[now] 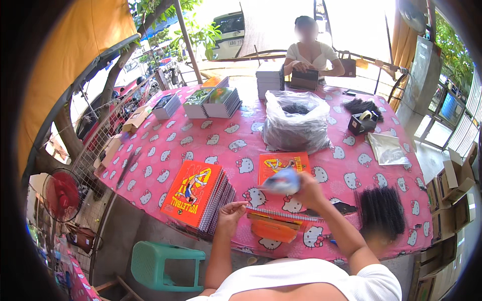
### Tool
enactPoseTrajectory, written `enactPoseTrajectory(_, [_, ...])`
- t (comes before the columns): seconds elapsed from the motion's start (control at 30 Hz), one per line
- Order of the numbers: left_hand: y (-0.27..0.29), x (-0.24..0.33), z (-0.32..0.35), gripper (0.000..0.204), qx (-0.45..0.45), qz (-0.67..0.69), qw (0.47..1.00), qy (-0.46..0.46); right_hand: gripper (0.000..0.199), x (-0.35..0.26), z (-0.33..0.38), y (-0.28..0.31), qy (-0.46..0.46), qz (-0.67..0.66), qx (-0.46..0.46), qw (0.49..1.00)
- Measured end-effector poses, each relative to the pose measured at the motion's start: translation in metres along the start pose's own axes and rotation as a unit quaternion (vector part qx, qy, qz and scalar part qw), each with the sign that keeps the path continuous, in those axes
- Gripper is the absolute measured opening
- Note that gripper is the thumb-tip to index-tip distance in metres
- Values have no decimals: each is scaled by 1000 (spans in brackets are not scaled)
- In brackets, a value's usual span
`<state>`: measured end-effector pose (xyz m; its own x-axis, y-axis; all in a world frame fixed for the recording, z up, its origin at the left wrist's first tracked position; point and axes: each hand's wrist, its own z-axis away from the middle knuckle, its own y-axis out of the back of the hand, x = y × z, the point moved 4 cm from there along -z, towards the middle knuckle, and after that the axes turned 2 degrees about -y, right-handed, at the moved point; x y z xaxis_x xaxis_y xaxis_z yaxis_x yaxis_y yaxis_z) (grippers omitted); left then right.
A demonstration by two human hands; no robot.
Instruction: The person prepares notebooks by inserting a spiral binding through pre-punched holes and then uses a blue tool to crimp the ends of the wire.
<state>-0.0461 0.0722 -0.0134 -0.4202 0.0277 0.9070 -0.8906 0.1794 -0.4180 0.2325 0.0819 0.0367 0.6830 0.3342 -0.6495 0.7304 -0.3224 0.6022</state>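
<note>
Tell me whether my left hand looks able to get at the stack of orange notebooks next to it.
Probably yes: the left hand hovers right beside the orange notebook stack, and nothing lies between them.

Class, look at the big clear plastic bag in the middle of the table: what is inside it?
The clear plastic bag holds a dark mass of black pieces, seen through its open top. They resemble the black binding combs lying nearer. How full it is cannot be told; the crinkled plastic hides the rest.

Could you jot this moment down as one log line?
left hand: resting by orange notebook stack | right hand: lifting blurred blue sheet | pink table
</note>
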Motion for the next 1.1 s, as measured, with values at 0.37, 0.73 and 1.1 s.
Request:
enactPoseTrajectory(0.37, [-38,12,-18,12,-87,-20,995,-43,59,75,105,78,-106,245,23,963])
enactPoseTrajectory(0.73, [-11,17,-17,16,-23,-151,988,-4,57,35,193,94,-194,111,-36,974])
enactPoseTrajectory(1.1, [-39,182,32,77,34,-32,947,-318,69,27,105,176,-232,13,131,964])
